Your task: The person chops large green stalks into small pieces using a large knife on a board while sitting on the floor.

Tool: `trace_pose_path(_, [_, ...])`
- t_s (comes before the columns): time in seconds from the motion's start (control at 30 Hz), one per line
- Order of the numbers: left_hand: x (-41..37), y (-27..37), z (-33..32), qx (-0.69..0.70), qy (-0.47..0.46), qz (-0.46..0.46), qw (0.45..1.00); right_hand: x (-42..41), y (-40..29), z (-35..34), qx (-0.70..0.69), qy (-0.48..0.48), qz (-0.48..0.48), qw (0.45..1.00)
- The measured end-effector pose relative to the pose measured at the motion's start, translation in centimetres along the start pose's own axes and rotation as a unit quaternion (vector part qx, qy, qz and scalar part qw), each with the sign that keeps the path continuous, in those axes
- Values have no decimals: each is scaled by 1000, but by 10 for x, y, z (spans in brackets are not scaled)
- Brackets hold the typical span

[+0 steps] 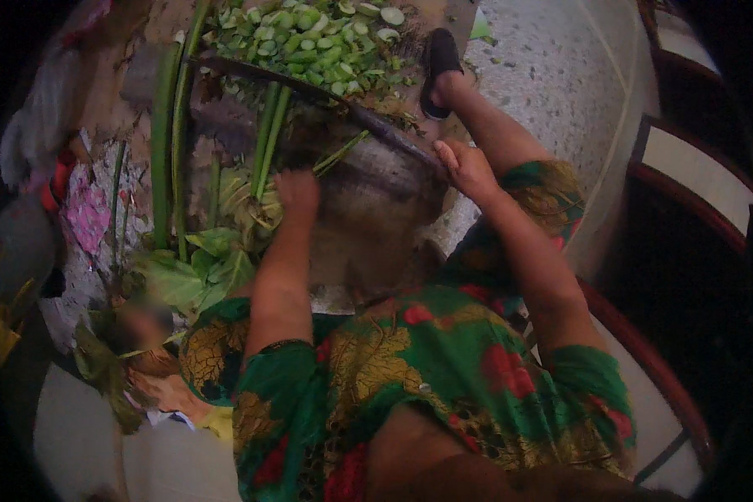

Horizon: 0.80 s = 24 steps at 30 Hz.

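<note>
My left hand is closed around green stalks that stand up to the middle of a long dark blade. The blade runs from the upper left down to a dark body or handle. At its lower right end, my right hand rests on or grips it; the fingers are partly hidden. Beyond the blade lies a heap of cut green stalk slices. Long thick green stalks lie left of the blade, with broad green leaves near their lower ends.
My foot in a dark shoe is right of the heap. A pink patterned cloth or wrapper and pale plastic bags lie at the left. Dark-red-edged steps or frames stand at the right. Yellow and brown scraps lie lower left.
</note>
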State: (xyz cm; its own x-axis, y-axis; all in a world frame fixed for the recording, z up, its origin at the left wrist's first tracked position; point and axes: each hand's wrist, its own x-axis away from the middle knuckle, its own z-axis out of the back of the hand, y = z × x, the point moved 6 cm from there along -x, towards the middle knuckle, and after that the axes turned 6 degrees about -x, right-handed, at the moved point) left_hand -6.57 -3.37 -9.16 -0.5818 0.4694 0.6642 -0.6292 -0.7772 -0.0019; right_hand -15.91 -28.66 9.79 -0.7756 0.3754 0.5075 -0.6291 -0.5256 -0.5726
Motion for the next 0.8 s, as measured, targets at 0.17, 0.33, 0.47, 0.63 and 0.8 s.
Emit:
trace_pose_path(0.17, [3,-8,-7,79,75,-2,994,-11,-13,-12,-16,-17,24,999])
trace_pose_path(0.33, [39,-38,60,136,196,7,971,-13,-1,-14,-62,-43,-16,997])
trace_pose_path(0.47, [50,-81,83,158,244,119,949,-10,2,-18,-55,-100,-22,993])
trace_pose_path(0.63, [49,-125,78,208,273,269,900,19,-27,-1,-44,-108,-63,991])
trace_pose_path(0.8, [20,-119,60,286,147,215,922,21,-52,44,6,3,124,992])
